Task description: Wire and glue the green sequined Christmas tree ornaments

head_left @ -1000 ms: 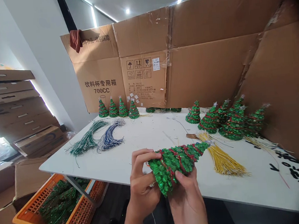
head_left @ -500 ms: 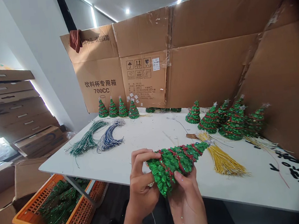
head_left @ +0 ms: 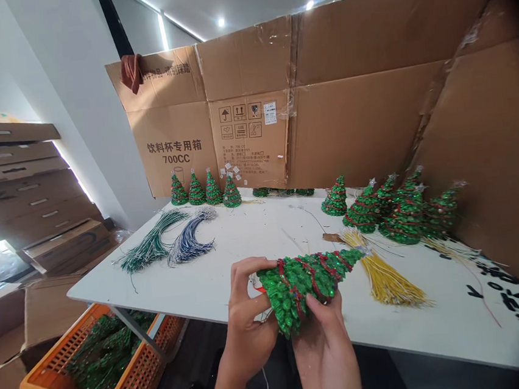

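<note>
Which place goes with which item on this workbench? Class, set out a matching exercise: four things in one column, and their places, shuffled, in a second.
Things:
1. green sequinned Christmas tree
2. yellow wire bundle
3. blue wire bundle
4. orange plastic basket

Places:
A. below the edge of the white table
B. on the table, right of the held tree
C. held by the left hand and right hand
D. on the table, beside a green wire bundle

Pairs: 1-C, 2-B, 3-D, 4-A
</note>
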`<state>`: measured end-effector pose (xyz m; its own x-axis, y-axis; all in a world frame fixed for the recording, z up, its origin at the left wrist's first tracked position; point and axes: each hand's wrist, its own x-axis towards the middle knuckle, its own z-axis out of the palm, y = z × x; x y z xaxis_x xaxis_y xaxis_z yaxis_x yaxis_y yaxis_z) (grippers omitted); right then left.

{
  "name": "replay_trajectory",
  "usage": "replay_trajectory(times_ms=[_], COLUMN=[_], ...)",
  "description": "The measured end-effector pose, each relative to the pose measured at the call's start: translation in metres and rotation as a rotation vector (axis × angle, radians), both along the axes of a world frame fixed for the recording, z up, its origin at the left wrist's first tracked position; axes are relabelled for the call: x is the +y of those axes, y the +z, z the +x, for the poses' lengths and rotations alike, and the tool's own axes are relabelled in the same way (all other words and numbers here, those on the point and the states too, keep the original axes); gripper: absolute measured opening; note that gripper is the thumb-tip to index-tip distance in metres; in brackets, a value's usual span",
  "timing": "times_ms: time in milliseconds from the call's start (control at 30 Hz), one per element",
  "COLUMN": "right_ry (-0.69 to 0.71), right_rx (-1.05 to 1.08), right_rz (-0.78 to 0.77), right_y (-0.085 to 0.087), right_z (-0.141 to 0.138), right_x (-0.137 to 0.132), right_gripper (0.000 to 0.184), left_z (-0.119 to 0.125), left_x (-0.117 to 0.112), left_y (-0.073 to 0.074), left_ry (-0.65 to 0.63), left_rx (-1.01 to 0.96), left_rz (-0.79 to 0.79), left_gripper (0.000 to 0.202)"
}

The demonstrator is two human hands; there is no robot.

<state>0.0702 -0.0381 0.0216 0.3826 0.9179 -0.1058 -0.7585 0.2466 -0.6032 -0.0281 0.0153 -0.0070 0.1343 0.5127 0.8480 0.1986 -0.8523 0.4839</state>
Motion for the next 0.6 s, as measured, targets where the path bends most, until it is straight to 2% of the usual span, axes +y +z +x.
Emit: replay_trajectory(times_ms=[133,267,400,467,600], right_ry=[0.009,0.017,0.030,0.039,0.121], right_rx=[-0.015,0.038,0.066,0.047,0.015], right_rz=[-0.007,0.076,0.115,0.092,0.140], right_y=[-0.002,0.000,0.001,-0.001,-0.005], right_z=[0.007,0.008,0.007,0.008,0.014], right_x=[-0.003,-0.004,-0.004,-0.005,-0.005], right_gripper=[0.064,0.060,0.059,0.058,0.058], left_z=[0.000,-0.003,-0.006,-0.005,-0.001], left_x=[-0.001,-0.004,-0.006,-0.005,0.000], left_y=[-0.002,0.002,0.010,0.010,0.002], left_ry=[-0.087,-0.214,-0.366,-0.355,-0.234], left_rx=[-0.011,-0.026,-0.067,-0.089,-0.163], left_rz=[-0.162,-0.302,-0.399,-0.401,-0.356], left_gripper=[0.031,0.028,0.049,0.051,0.029])
